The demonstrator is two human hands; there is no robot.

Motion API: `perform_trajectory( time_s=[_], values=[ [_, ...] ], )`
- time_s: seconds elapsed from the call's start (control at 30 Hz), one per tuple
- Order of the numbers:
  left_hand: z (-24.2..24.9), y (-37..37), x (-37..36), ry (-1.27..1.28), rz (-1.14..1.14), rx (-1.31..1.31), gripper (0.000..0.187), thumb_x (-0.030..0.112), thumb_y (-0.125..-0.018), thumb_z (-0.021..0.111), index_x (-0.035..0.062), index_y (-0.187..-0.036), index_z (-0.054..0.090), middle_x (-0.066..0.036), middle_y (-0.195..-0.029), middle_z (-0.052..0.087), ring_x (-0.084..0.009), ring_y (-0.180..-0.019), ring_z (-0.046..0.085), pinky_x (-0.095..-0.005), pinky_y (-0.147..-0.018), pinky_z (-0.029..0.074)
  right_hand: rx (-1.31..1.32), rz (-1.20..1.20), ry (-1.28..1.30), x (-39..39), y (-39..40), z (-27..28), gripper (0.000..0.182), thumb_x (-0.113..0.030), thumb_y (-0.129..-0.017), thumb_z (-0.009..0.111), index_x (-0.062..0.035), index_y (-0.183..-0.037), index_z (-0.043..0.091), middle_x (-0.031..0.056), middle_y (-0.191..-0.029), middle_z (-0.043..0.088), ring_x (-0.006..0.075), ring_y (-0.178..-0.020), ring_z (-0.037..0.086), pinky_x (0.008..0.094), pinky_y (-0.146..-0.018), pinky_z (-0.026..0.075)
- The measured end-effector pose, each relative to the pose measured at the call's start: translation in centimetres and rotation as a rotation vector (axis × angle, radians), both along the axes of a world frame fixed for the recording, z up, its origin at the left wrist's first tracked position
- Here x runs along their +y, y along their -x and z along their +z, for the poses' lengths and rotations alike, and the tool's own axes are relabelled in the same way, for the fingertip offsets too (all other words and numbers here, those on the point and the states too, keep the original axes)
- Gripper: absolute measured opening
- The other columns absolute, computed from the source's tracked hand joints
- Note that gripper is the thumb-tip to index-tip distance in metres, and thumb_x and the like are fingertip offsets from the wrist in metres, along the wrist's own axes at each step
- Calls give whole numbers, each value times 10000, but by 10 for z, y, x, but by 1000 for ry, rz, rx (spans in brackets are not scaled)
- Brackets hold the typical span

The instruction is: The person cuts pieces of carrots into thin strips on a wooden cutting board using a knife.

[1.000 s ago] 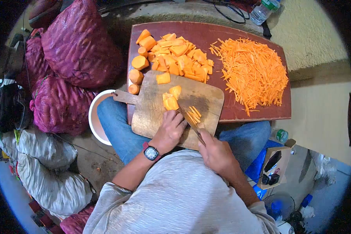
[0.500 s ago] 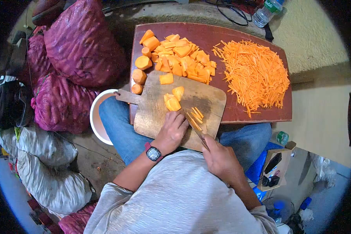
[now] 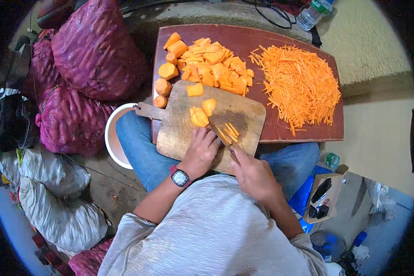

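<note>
My right hand (image 3: 254, 172) is wrapped round the handle of a knife (image 3: 222, 140), its blade slanting up and left over the wooden cutting board (image 3: 175, 133). Beside the blade, my left hand (image 3: 202, 149) rests on the board with bent fingers against the stacked orange slices (image 3: 199, 117); whether it pinches a piece is hidden. Several cut sticks (image 3: 231, 131) lie right of the blade. One slice (image 3: 195, 89) is near the board's top edge. Behind the board are a heap of slices (image 3: 216, 64), thick chunks (image 3: 168, 71) and a big pile of thin strips (image 3: 301, 87).
The red-brown table (image 3: 308, 134) carries the board and piles. A white basin (image 3: 111, 142) stands left of my knee. Purple mesh sacks (image 3: 96, 55) and white sacks (image 3: 64, 211) are at the left. A bottle (image 3: 312, 16) stands top right, an open box (image 3: 323, 198) lower right.
The knife and my right hand have shifted slightly left, toward the fingertips of my left hand. The cut sticks now lie a little apart from the blade.
</note>
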State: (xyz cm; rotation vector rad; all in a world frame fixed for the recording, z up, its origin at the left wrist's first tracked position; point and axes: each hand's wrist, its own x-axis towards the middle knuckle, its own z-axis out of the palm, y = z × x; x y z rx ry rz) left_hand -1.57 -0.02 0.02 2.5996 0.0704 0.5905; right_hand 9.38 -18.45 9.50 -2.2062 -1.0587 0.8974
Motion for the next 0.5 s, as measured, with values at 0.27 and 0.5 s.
perform_trajectory(
  time_s=[0.27,0.5],
  values=[
    [0,1,-1,43,3,-4,303,87,-823,710,-37,-1098,744,-153,-1058,621,-360,-1088,585,-498,-976,472,6,-2,44,-2,2,-1,379,-166,-1062,635,-57,-1415,553,313,-1085,730,537,-1008,709,610,-803,568],
    [2,2,0,93,-3,-2,384,69,-751,789,-29,-1117,729,-154,-1063,618,-372,-1074,575,-509,-975,459,47,0,29,-9,1,7,389,-168,-1063,629,-58,-1429,555,307,-1097,735,538,-1020,709,600,-831,573]
  ],
)
